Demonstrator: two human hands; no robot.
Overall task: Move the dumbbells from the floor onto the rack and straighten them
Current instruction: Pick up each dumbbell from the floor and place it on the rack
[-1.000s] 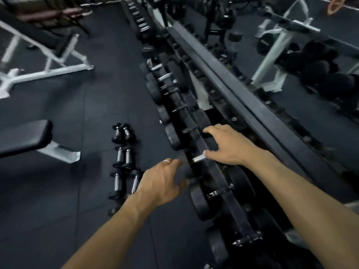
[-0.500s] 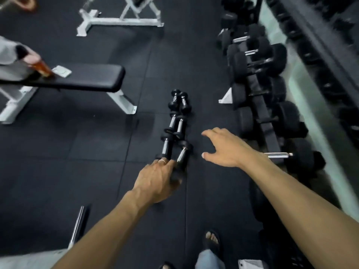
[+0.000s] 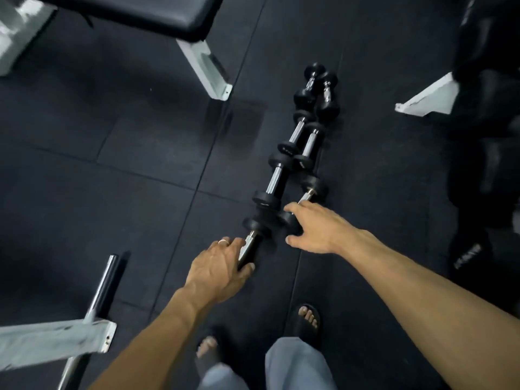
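Several small black dumbbells with chrome handles lie on the dark rubber floor in two rows, end to end, a left row (image 3: pixel 277 178) and a right row (image 3: pixel 309 142). My left hand (image 3: pixel 216 274) is curled round the chrome handle of the nearest left-row dumbbell (image 3: pixel 254 225), thumb under and fingers over. My right hand (image 3: pixel 318 229) lies spread over the near head of the nearest right-row dumbbell (image 3: pixel 313 184), with fingertips at its handle and the thumb on the other side of the head. Both dumbbells still rest on the floor. The rack (image 3: pixel 484 108) is a dark, blurred mass at the right edge.
A black padded bench (image 3: pixel 140 12) with a white leg (image 3: pixel 208 68) stands at the upper left. A chrome bar on a white frame (image 3: pixel 104 282) lies at the lower left. The rack's white foot (image 3: pixel 427 99) juts out at the right. My sandalled feet (image 3: pixel 308 319) are below.
My view has swung from the rack down to the floor. Both hands came down onto the nearest dumbbells, and the left hand closed round a handle.
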